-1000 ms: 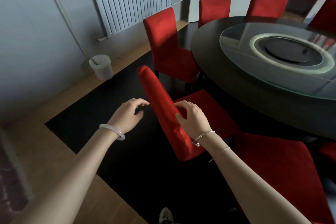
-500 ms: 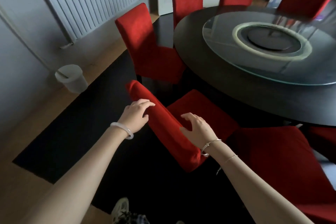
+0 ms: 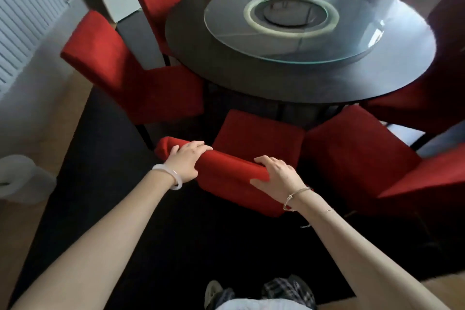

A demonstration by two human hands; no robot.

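Observation:
A red upholstered chair (image 3: 254,133) stands right in front of me, its seat facing the round dark table (image 3: 226,68). My left hand (image 3: 185,161) grips the top of its backrest near the left end, fingers curled over the edge. At the right end of the same backrest my right hand (image 3: 279,176) holds on, thumb behind and fingers over the front. A white bangle sits on my left wrist and thin bracelets on my right.
More red chairs (image 3: 120,75) (image 3: 357,148) stand close on both sides and around the table, which carries a glass turntable (image 3: 302,43). A black rug (image 3: 105,184) covers the floor underfoot. A white bin (image 3: 17,178) and a radiator (image 3: 20,15) are at the left wall.
I have moved round behind the chair. My left hand went from hovering beside the backrest to gripping its top, and my right hand slid to the right end.

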